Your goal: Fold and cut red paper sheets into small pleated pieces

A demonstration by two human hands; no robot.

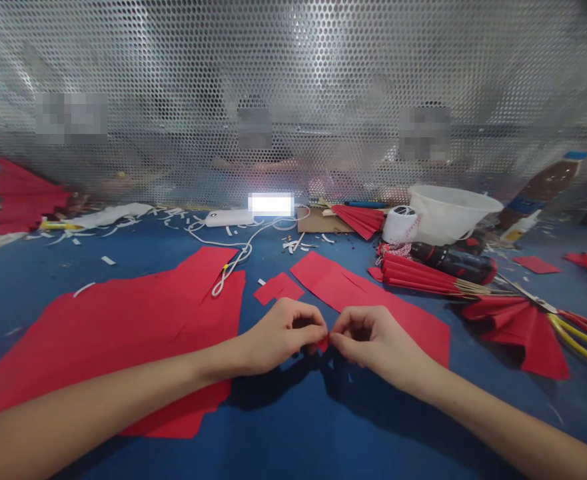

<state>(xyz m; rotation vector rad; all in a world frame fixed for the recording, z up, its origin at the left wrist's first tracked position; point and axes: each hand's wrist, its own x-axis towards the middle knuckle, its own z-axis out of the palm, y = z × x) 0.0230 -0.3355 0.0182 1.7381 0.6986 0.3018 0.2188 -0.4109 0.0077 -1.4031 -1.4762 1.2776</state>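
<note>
My left hand [280, 333] and my right hand [370, 337] meet above the blue table [283, 427], fingertips pinched together. Between them sits a small piece of red paper [323, 343], gripped from both sides and mostly hidden by the fingers. A large red paper sheet [118, 333] lies under my left forearm. Another red sheet [373, 300] lies beyond my right hand, and a small red scrap [278, 289] rests just past my left hand.
Folded red paper fans [423, 273] and a spread fan [523, 327] lie at the right, with yellow-handled scissors [573, 333]. A white bowl [448, 213], a thread spool [400, 225], a white power bank [228, 218] with cable, and a perforated metal screen [293, 80] stand behind.
</note>
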